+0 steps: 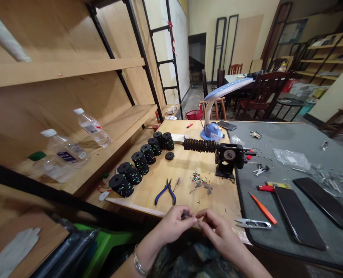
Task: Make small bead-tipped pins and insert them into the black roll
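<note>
My left hand (174,224) is curled round a small dark piece (184,215), nearside of the pliers (166,191); right hand (220,228) has bunched fingertips (can't tell on what). Probably light, I'd pinch its edges.

Cream wall (197,19) behind; dark wooden chairs (264,89) near far table (231,78); wooden shelves (73,68) left; floor (193,94) perhaps concrete.

The left hand (175,222) and right hand (216,227) are bare up the forearms (240,253); a shiny silver-coloured metal bangle (137,261) circles the left wrist (144,255), and a dark, mottled greenish cloth garment (196,260) shows between them
</note>
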A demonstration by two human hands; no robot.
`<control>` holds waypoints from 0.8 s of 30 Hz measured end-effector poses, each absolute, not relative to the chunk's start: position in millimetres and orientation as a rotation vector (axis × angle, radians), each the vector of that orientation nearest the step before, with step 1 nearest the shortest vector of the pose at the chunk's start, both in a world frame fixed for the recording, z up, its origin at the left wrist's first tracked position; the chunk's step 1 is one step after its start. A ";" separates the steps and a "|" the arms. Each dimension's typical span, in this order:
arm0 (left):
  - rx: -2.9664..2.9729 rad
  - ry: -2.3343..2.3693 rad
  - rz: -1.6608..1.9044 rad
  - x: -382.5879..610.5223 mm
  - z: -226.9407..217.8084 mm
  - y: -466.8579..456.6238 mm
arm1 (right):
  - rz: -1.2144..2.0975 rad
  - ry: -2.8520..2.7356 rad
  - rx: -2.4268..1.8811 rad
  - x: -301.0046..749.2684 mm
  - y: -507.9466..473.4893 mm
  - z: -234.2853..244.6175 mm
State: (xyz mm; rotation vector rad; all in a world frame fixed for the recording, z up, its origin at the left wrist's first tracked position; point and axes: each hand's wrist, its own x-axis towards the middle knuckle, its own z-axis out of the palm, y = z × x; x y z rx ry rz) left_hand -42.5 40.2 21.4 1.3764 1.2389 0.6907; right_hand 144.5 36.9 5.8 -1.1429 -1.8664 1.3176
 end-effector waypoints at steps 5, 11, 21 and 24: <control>1.369 1.243 0.583 -43.9 18.6 45.3 | 0.990 -2.137 -1.122 146.1 34.2 -8.5; 1.521 1.362 0.596 -51.0 18.0 54.5 | 1.000 -1.919 -1.215 146.2 30.5 -34.3; 1.807 2.228 0.585 -133.9 -14.3 108.7 | 1.434 -1.011 -1.212 148.4 36.6 -67.4; 1.835 2.266 0.498 -138.0 -23.4 115.6 | 1.455 -0.892 -1.173 147.0 35.8 -69.2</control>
